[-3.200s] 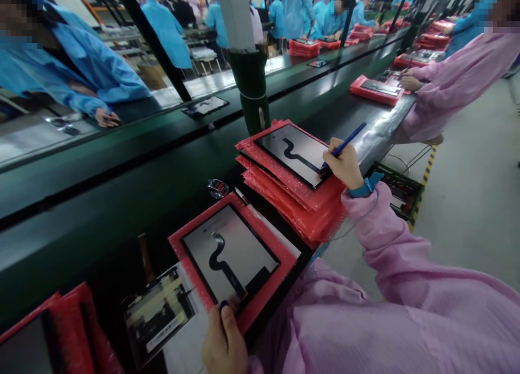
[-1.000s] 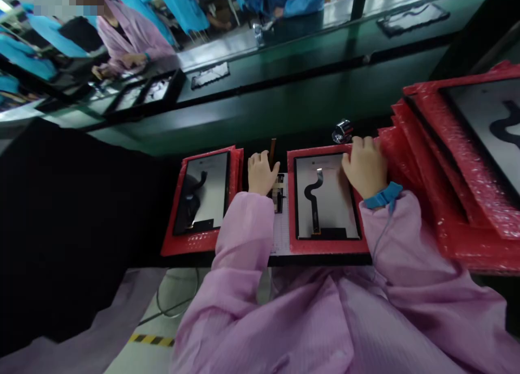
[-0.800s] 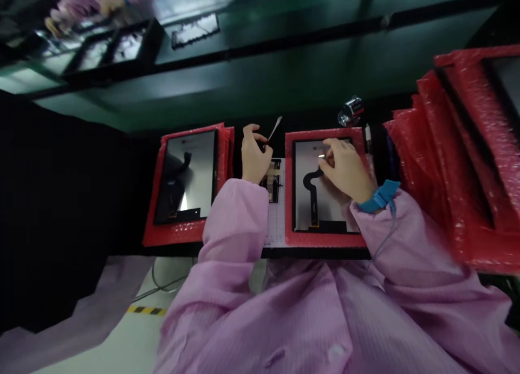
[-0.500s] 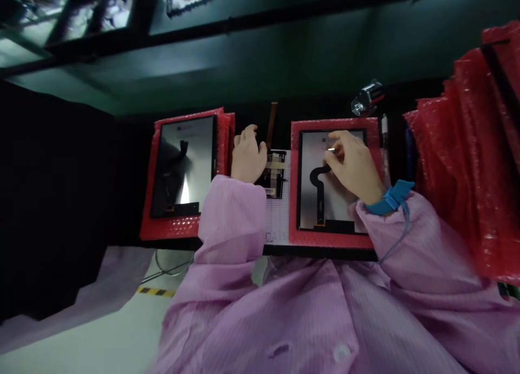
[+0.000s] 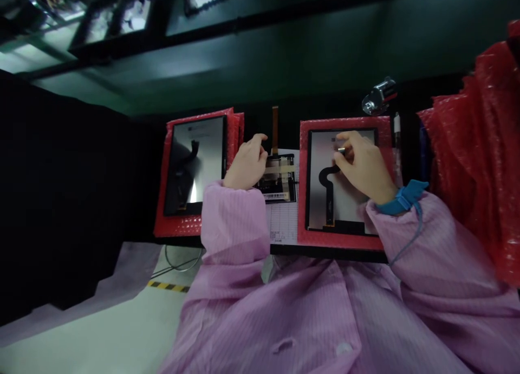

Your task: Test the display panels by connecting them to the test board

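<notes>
Rn R hand (image 5: 363,165) pinches cable (image 5: 329,198) inside panel (image 5: 348,203) edges, L hand (image 5: 247,162) apart.

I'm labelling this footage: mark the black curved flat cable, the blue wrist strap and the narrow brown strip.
Black curved flat cable (image 5: 329,195): head view, straight lower stretch.
Blue wrist strap (image 5: 401,200): head view, middle of the band.
Narrow brown strip (image 5: 275,130): head view, middle.
</notes>
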`<state>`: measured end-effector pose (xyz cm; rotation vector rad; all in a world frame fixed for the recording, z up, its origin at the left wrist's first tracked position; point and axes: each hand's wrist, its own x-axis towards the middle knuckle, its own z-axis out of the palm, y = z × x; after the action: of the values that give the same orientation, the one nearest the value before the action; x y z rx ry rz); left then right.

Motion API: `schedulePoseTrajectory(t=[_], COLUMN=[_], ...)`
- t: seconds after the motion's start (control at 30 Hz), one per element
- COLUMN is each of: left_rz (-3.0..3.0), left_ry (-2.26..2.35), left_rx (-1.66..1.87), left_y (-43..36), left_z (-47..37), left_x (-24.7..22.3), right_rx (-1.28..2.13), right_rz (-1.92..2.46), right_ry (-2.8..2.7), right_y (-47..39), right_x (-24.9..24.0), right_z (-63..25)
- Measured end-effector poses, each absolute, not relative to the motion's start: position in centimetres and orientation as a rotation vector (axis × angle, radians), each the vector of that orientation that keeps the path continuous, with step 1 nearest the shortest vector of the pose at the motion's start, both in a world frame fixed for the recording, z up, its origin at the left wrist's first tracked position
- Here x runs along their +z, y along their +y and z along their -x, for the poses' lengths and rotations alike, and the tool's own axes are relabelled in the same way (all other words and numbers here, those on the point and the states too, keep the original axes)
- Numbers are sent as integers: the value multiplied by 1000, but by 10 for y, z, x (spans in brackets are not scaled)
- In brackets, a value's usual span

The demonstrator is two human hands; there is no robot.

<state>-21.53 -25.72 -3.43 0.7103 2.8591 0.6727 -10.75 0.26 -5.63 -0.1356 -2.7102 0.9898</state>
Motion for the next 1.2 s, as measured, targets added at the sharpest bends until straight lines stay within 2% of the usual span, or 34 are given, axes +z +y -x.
schedulePoseTrajectory(t=[0.23, 0.4, 0.63, 0.83, 0.9, 1.07, 1.2], left_rz=[-749, -716, -667, -643, -644, -637, -638], left_ry=[2665, 2834, 2992, 3012, 2957, 2548, 2379], left_rx=[689, 843, 965, 1016, 1168, 1830, 1974], left_y=[-259, -236, -222, -217, -213, -210, -211], left_z=[208, 205, 207, 204, 201, 205, 212], left_x=[-18, -34, -63, -64, -62, -64, -69], right_rx=[1322, 1467, 2095, 2073, 2007, 2009, 1991], right_rz=[142, 140, -102, -304, -326, -345, -420], right_ry=[-2626, -2626, -2585, -2652, -2678, -2625, -2615], right_y=[1, 5, 1, -5, -5, -10, -14], right_x=[-52, -48, -38, -36, -37, -42, -44], right_z=[109, 107, 101, 102, 104, 103, 104])
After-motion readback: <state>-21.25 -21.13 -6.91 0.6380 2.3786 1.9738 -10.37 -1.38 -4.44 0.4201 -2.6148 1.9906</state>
